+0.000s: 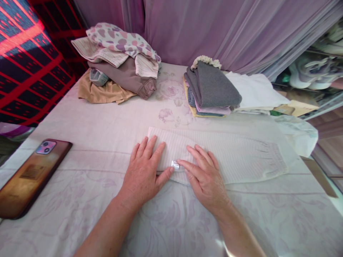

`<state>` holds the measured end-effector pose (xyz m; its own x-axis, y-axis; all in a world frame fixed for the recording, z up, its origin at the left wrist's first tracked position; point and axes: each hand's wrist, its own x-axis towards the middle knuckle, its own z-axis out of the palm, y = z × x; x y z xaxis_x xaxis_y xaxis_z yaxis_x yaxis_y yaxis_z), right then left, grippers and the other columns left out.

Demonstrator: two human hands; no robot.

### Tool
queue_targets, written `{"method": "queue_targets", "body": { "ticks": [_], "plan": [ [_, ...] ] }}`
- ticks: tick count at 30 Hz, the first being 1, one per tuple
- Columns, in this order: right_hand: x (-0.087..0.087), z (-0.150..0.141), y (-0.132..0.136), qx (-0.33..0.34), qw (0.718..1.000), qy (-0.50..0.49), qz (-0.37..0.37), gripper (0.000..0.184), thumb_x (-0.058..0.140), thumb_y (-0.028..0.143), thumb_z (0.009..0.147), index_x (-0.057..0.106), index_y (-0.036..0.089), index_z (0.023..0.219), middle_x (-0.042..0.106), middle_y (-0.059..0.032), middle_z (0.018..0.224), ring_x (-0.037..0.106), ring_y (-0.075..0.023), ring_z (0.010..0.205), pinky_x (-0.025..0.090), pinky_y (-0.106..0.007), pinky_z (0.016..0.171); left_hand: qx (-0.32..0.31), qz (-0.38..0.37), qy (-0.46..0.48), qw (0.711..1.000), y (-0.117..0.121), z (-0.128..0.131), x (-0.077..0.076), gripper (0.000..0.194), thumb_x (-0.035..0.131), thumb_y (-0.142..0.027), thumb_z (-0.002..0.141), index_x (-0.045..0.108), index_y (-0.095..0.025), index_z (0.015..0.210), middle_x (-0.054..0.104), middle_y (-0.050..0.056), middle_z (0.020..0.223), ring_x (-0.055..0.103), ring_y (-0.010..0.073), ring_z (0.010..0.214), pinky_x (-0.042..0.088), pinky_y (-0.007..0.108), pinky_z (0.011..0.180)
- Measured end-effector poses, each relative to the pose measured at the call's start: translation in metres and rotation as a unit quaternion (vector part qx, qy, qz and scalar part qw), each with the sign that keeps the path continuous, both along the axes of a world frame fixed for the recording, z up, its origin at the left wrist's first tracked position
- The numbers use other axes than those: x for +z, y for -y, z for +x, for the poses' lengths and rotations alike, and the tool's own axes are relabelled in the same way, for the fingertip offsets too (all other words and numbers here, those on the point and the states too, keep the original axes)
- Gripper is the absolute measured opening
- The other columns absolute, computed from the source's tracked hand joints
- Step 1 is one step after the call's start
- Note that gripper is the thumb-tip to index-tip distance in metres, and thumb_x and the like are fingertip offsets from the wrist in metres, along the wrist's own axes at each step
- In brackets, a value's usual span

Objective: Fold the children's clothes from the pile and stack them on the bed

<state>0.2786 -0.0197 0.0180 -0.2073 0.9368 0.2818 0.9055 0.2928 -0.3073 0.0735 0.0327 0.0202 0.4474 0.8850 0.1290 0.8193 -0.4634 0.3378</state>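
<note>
A pair of white ribbed pants [241,157] lies flat across the table, with a gathered cuff at its right end. My left hand [143,171] rests on the left end with its fingers spread, its thumb beside a small white label [175,165]. My right hand [206,175] lies on the fabric just right of the label, its index fingertip touching the label's edge. Its fingers are stretched out and somewhat apart. Neither hand lifts the cloth.
A loose heap of clothes [120,67] sits at the back left. Folded garments [214,87] are stacked at the back right, beside white folded cloth [254,91]. A phone [34,175] lies at left. Purple curtains [187,32] hang behind; shoes [313,71] stand on a shelf at right.
</note>
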Motion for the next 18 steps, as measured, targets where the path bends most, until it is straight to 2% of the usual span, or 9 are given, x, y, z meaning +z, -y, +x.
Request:
{"method": "queue_targets", "body": {
  "ticks": [11,18],
  "plan": [
    [0.0009,-0.0016,-0.0006,-0.010,1.000,0.007,-0.002,0.036,0.043,0.022,0.096,0.063,0.030,0.125,0.051,-0.0057,0.143,0.037,-0.0258,0.138,0.026,-0.054,0.112,-0.002,-0.003,0.004,1.000,-0.0006,-0.0002,0.0006,0.065,0.052,-0.055,0.087,0.044,-0.021,0.143,0.033,0.014,0.156,0.025,0.0370,0.145,0.027,0.059,0.114],
    [0.0025,-0.0017,0.0000,-0.005,1.000,0.015,-0.007,0.038,0.044,0.018,0.095,0.064,0.033,0.123,0.049,-0.0043,0.145,0.036,-0.0257,0.138,0.028,-0.054,0.111,-0.005,-0.006,0.001,1.000,-0.0009,-0.0005,0.0007,0.067,0.051,-0.056,0.087,0.044,-0.019,0.143,0.032,0.016,0.156,0.024,0.0378,0.145,0.026,0.059,0.114]
  ]
}}
